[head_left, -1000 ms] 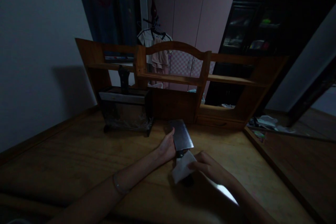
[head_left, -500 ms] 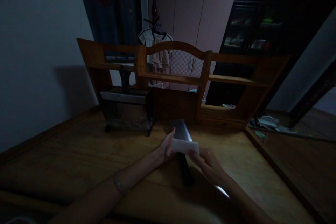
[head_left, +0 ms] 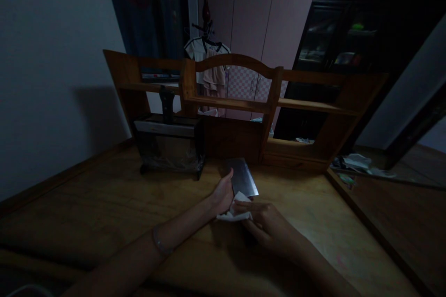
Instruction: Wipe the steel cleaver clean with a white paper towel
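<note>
A cleaver (head_left: 243, 177) with a broad shiny blade is held over the wooden table, blade pointing away from me. My left hand (head_left: 222, 197) grips it from the left, thumb up along the blade's edge and its fingers hidden beneath. My right hand (head_left: 265, 222) presses a folded white tissue (head_left: 236, 213) against the lower end of the cleaver, where blade meets handle. Tissue and right hand cover most of the dark handle.
A knife block (head_left: 169, 144) with a black-handled knife stands at the left on the table (head_left: 167, 204). Behind runs a wooden shelf rack (head_left: 230, 104) with a drawer (head_left: 291, 161). Farther back are a pink wardrobe (head_left: 252, 23) and hanging clothes (head_left: 209, 65).
My right hand moved the tissue from the handle up across the lower blade, then back down to the handle end, where it now lies spread. The left hand has kept its hold.
</note>
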`<state>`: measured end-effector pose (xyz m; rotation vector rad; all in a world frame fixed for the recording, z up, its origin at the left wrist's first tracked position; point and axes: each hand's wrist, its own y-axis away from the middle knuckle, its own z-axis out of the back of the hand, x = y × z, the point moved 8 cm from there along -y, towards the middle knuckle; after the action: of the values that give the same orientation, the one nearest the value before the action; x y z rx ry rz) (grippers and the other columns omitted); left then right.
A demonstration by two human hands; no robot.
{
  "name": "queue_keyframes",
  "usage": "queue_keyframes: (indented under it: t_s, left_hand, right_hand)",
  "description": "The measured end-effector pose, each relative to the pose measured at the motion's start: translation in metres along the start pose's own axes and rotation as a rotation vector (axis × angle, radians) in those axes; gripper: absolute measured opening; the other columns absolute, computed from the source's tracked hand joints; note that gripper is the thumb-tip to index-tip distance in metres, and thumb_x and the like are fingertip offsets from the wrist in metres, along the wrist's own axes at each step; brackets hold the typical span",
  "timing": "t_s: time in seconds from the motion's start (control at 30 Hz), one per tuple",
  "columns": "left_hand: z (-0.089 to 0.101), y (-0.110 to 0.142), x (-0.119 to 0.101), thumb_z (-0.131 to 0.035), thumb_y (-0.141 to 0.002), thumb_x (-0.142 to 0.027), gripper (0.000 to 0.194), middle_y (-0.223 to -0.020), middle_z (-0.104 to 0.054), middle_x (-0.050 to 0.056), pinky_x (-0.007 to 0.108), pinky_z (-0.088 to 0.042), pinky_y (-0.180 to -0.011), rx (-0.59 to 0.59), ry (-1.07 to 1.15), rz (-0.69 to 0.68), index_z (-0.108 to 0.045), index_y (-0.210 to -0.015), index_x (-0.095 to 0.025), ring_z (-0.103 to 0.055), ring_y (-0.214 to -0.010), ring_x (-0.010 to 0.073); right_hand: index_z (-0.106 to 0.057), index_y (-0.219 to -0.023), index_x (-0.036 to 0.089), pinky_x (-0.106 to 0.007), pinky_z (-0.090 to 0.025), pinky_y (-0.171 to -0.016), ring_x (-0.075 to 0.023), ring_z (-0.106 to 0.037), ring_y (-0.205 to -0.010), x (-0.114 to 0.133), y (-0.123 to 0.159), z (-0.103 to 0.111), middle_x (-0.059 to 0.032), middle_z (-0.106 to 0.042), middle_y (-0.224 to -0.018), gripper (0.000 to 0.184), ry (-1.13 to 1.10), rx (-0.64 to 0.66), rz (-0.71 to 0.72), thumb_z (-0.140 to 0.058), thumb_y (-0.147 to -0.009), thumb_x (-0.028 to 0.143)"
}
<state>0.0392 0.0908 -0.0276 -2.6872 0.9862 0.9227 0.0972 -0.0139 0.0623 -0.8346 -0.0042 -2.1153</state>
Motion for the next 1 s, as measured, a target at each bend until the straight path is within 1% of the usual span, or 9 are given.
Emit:
queue_keyframes:
  t_s: [0.1,0.17,0.27,0.37,0.5,0.63,0.73,0.83,1.0]
  left_hand:
    - [-0.002,0.001,-0.002,-0.038,-0.091,-0.057,0.052,-0.099,-0.068,0.015,0.050,-0.044,-0.089,-0.024,0.028,-0.043,-0.060,-0.107,-0.013,-0.066,-0.088,0.0296]
    - [-0.001,0.000,-0.003,-0.038,-0.091,-0.057,0.051,-0.099,-0.068,0.015,0.050,-0.043,-0.091,-0.050,0.047,-0.051,-0.060,-0.106,-0.013,-0.065,-0.090,0.0299]
    - [0.001,-0.003,-0.001,-0.038,-0.090,-0.059,0.055,-0.101,-0.067,0.016,0.048,-0.042,-0.092,-0.057,0.046,-0.020,-0.060,-0.106,-0.012,-0.064,-0.093,0.0305]
    - [0.006,-0.006,0.000,-0.036,-0.090,-0.062,0.060,-0.099,-0.068,0.016,0.044,-0.043,-0.091,-0.069,0.015,0.010,-0.060,-0.107,-0.011,-0.065,-0.091,0.0289]
    - [0.010,-0.007,0.003,-0.037,-0.087,-0.067,0.064,-0.095,-0.069,0.014,0.040,-0.045,-0.088,-0.063,-0.022,0.043,-0.061,-0.106,-0.011,-0.066,-0.088,0.0279]
    - [0.010,-0.006,0.004,-0.040,-0.086,-0.066,0.060,-0.091,-0.070,0.011,0.038,-0.046,-0.085,-0.048,-0.018,0.018,-0.062,-0.104,-0.013,-0.066,-0.085,0.0266]
    - [0.009,-0.006,0.001,-0.040,-0.088,-0.063,0.057,-0.089,-0.069,0.011,0.036,-0.045,-0.085,-0.044,-0.012,-0.039,-0.062,-0.103,-0.012,-0.066,-0.083,0.0251]
    - [0.009,-0.004,-0.002,-0.039,-0.090,-0.059,0.054,-0.089,-0.070,0.011,0.036,-0.045,-0.085,-0.076,-0.009,-0.072,-0.062,-0.102,-0.011,-0.066,-0.082,0.0246]
    - [0.006,0.000,-0.002,-0.037,-0.090,-0.060,0.055,-0.087,-0.070,0.012,0.039,-0.047,-0.083,-0.129,-0.046,-0.030,-0.061,-0.103,-0.013,-0.067,-0.080,0.0255]
  right_hand:
    - [-0.070,-0.093,0.020,-0.032,-0.048,-0.084,-0.0213,-0.066,-0.087,-0.002,0.002,0.007,-0.0074,-0.072,-0.097,0.027,-0.038,-0.018,-0.053,-0.044,-0.091,0.022]
    - [-0.070,-0.089,0.019,-0.029,-0.049,-0.078,-0.0197,-0.066,-0.079,-0.004,0.004,0.009,-0.0060,-0.072,-0.089,0.027,-0.058,-0.028,-0.083,-0.044,-0.092,0.023]
    - [-0.070,-0.093,0.018,-0.027,-0.049,-0.075,-0.0177,-0.065,-0.076,-0.005,0.003,0.011,-0.0049,-0.072,-0.090,0.029,-0.095,-0.048,-0.104,-0.041,-0.094,0.025]
    - [-0.067,-0.107,0.020,-0.029,-0.047,-0.088,-0.0185,-0.065,-0.093,-0.001,0.001,0.012,-0.0054,-0.069,-0.109,0.031,-0.100,-0.082,-0.079,-0.038,-0.096,0.023]
    - [-0.062,-0.120,0.023,-0.032,-0.041,-0.102,-0.0206,-0.056,-0.117,0.005,-0.001,0.005,-0.0056,-0.057,-0.133,0.033,-0.041,-0.027,0.027,-0.043,-0.093,0.020]
    - [-0.058,-0.127,0.024,-0.034,-0.042,-0.102,-0.0214,-0.053,-0.121,-0.003,0.001,0.002,-0.0070,-0.052,-0.139,0.041,0.040,-0.041,0.065,-0.051,-0.087,0.016]
    - [-0.056,-0.130,0.024,-0.034,-0.046,-0.099,-0.0218,-0.056,-0.118,-0.011,0.000,-0.001,-0.0075,-0.059,-0.132,0.052,0.088,-0.058,0.088,-0.060,-0.080,0.014]
    - [-0.060,-0.126,0.025,-0.033,-0.047,-0.098,-0.0211,-0.059,-0.114,-0.013,-0.001,-0.004,-0.0070,-0.063,-0.127,0.048,0.106,-0.040,0.135,-0.063,-0.079,0.015]
    - [-0.066,-0.117,0.022,-0.036,-0.045,-0.101,-0.0247,-0.053,-0.124,-0.011,-0.001,0.000,-0.0097,-0.048,-0.142,0.038,0.128,-0.028,0.090,-0.059,-0.080,0.012]
